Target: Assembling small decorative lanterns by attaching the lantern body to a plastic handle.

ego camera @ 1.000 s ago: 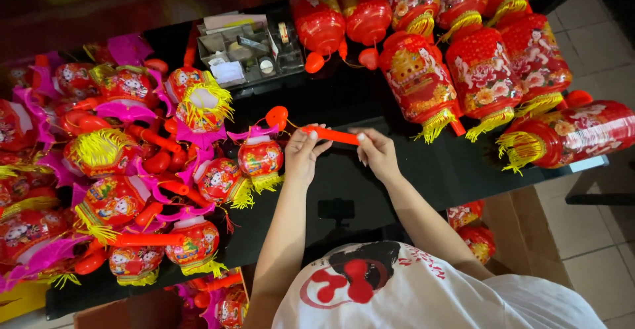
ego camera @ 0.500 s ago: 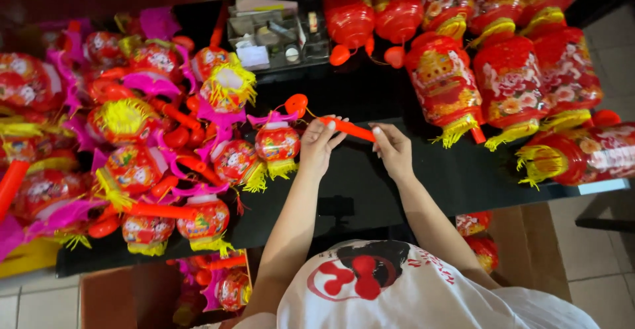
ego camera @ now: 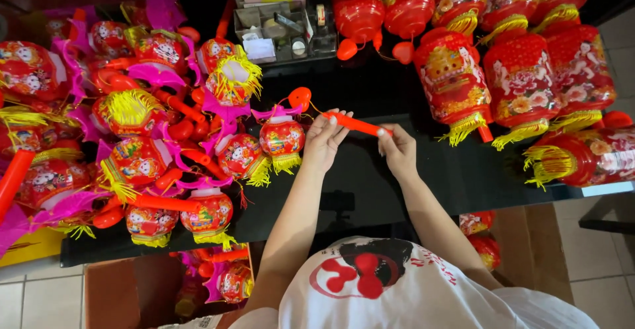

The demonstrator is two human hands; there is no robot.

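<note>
Both hands pinched a red stick handle [ego camera: 356, 124] over the black table [ego camera: 423, 177]: left hand [ego camera: 324, 140] at one end, right hand [ego camera: 399, 152] at the other, beside a small lantern [ego camera: 282, 137]

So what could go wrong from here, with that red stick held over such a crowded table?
The left hand and right hand hold the red stick at its ends; a slip could drop it onto the black table. Its wire runs to a small lantern beside the left hand, so a tug might topple it into the pile of small lanterns.
</note>
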